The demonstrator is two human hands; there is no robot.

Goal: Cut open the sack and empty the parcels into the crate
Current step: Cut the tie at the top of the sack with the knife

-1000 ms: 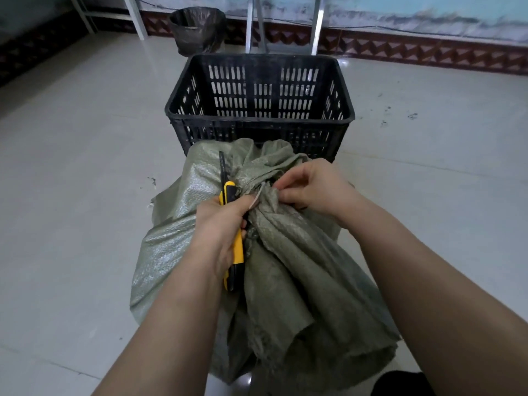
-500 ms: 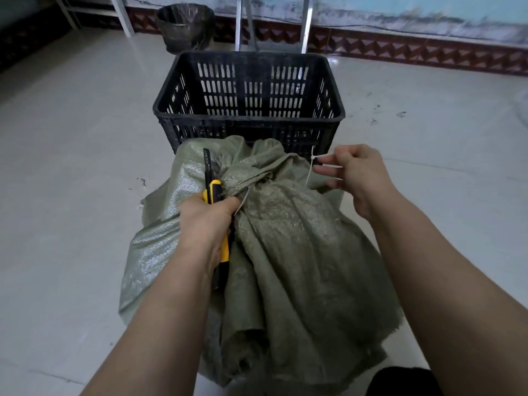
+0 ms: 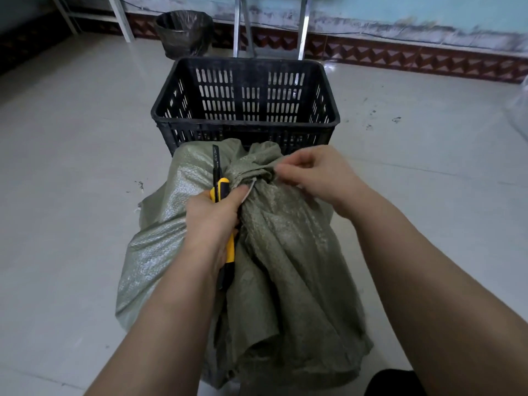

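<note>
A green woven sack [image 3: 288, 261] stands on the floor in front of me, its neck bunched together with a pale tie [image 3: 251, 190] around it. Right behind the sack is a black slotted crate [image 3: 245, 125], with nothing visible inside. My left hand [image 3: 210, 224] grips a yellow and black utility knife [image 3: 220, 188] against the left side of the neck, its blade pointing up and away from me. My right hand [image 3: 320, 172] pinches the gathered fabric at the right of the neck. The parcels are hidden inside the sack.
A dark bin [image 3: 183, 32] lined with a bag stands by the far wall. Two metal legs [image 3: 240, 27] rise behind the crate, and a white frame leg [image 3: 121, 18] stands at the far left. Pale tiled floor lies on both sides of the sack.
Half a second ago my right hand was held out to the right with a white tie in its fingers; it is now back at the sack's neck. My left hand keeps the knife in place.
</note>
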